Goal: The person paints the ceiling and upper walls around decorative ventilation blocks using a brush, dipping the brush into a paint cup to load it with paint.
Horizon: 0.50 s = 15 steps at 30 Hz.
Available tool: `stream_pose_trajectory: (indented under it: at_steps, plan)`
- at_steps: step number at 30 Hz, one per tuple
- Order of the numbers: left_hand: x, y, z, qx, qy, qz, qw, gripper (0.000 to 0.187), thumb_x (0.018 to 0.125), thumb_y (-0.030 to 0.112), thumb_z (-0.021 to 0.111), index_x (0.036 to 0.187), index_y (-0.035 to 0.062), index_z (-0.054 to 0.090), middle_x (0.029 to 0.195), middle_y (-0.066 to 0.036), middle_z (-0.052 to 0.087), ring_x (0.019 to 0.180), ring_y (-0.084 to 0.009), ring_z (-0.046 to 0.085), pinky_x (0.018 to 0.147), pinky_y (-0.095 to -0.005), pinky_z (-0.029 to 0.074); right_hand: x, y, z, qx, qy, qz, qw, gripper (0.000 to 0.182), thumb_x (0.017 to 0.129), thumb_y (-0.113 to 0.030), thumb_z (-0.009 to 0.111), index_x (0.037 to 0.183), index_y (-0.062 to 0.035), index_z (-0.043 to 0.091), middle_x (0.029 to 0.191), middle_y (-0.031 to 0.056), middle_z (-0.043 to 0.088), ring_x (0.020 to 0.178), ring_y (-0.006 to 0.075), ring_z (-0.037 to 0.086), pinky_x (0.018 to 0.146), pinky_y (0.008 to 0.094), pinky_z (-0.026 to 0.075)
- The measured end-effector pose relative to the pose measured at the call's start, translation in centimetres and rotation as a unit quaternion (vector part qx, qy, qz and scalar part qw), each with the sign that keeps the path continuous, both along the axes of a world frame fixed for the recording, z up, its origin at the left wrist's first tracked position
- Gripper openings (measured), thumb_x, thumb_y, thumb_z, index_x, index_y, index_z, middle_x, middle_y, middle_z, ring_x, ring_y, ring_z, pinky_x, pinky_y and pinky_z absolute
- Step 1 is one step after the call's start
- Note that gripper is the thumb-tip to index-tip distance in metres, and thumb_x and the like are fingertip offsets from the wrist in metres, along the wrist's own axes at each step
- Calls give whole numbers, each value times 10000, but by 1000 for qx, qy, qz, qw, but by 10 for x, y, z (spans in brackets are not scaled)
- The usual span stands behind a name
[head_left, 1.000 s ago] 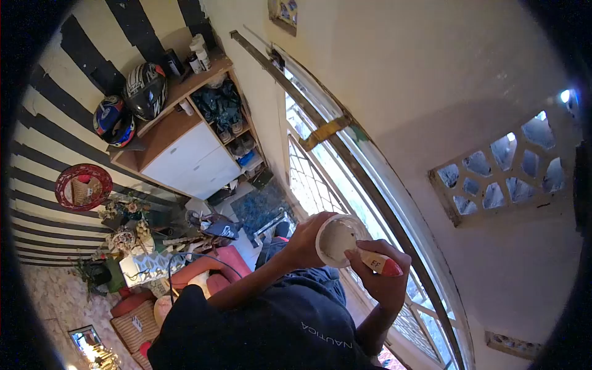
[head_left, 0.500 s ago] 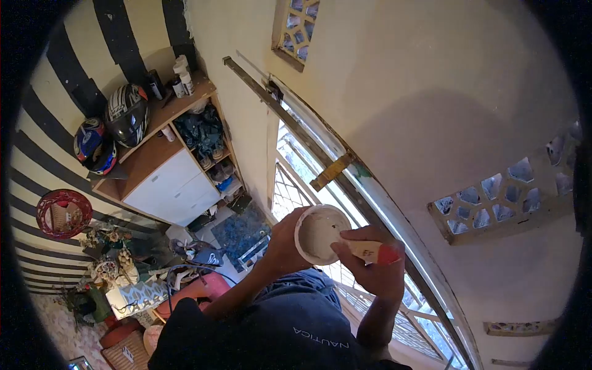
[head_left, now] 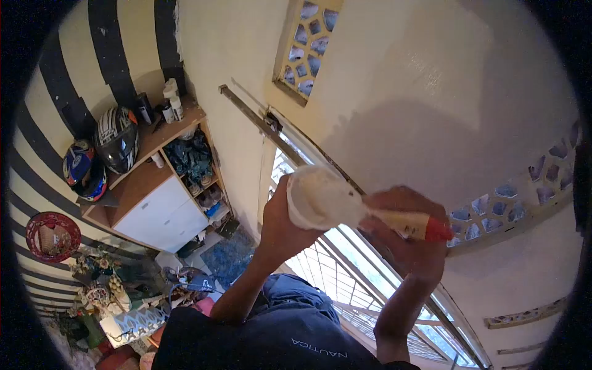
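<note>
A white tub [head_left: 301,209] of pale, creamy paste is held by my left hand [head_left: 277,225], whose fingers wrap round its left side. The tub is tilted, with its open mouth facing me. My right hand [head_left: 410,231] grips a brush [head_left: 407,223] with a pale handle and a red end. The brush's head points left at the tub's right rim. Its bristles look pale and blend with the paste, so their exact edge is unclear.
A window with a metal grille [head_left: 320,262] lies below the hands, under a long rail [head_left: 253,117]. Vent blocks [head_left: 487,216] sit in the wall at the right. Left are a cabinet [head_left: 161,213], two helmets [head_left: 117,140] and a red basket [head_left: 52,237].
The tub has risen and tilted. My right hand has moved right and up, and the brush has drawn back from over the paste towards the rim. The view has shifted.
</note>
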<state>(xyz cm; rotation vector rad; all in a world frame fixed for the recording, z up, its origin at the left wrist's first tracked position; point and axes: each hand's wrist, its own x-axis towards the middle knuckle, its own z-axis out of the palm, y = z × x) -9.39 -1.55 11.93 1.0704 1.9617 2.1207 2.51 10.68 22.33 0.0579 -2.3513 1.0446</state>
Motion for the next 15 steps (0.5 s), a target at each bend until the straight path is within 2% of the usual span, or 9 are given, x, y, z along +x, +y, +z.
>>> stream_pose_trajectory:
  at_steps: [4, 7, 8, 11, 15]
  plan:
    - [-25, 18, 3, 36, 2, 26, 999, 675, 553, 166, 845, 1096, 40, 464, 1010, -133, 614, 946, -237, 612, 794, -335, 492, -22, -4, 24, -24, -34, -58, 997, 371, 686, -44, 738, 1041, -44, 632, 875, 81, 649, 753, 117, 600, 668, 223, 482]
    - [-37, 29, -4, 69, -23, 25, 997, 653, 562, 142, 840, 1091, 40, 470, 1014, -127, 617, 948, -231, 612, 792, -325, 493, -34, 7, 17, -26, -24, -55, 998, 353, 705, -30, 724, 1045, -34, 628, 868, 75, 645, 711, 104, 585, 629, 213, 477]
    - [-40, 32, -7, 74, -16, 22, 997, 649, 566, 145, 838, 1091, 40, 470, 1011, -128, 618, 947, -237, 612, 791, -326, 494, -36, 8, 19, -67, -43, -50, 996, 321, 722, -30, 714, 1032, -22, 629, 862, 71, 640, 673, 88, 569, 588, 201, 473]
    - [-53, 40, -14, 64, -2, 13, 998, 676, 577, 143, 830, 1125, 31, 450, 1032, -129, 604, 961, -226, 600, 809, -328, 489, -48, 14, 18, -99, -68, -71, 990, 288, 724, -97, 730, 990, -24, 646, 857, 99, 659, 730, 121, 624, 661, 239, 513]
    - [-57, 46, -19, 62, -5, 10, 998, 687, 587, 130, 821, 1150, 29, 441, 1050, -128, 597, 976, -208, 592, 825, -326, 485, -54, 17, 15, -111, -54, -82, 989, 259, 735, -91, 720, 974, -19, 648, 840, 91, 660, 717, 118, 623, 661, 240, 517]
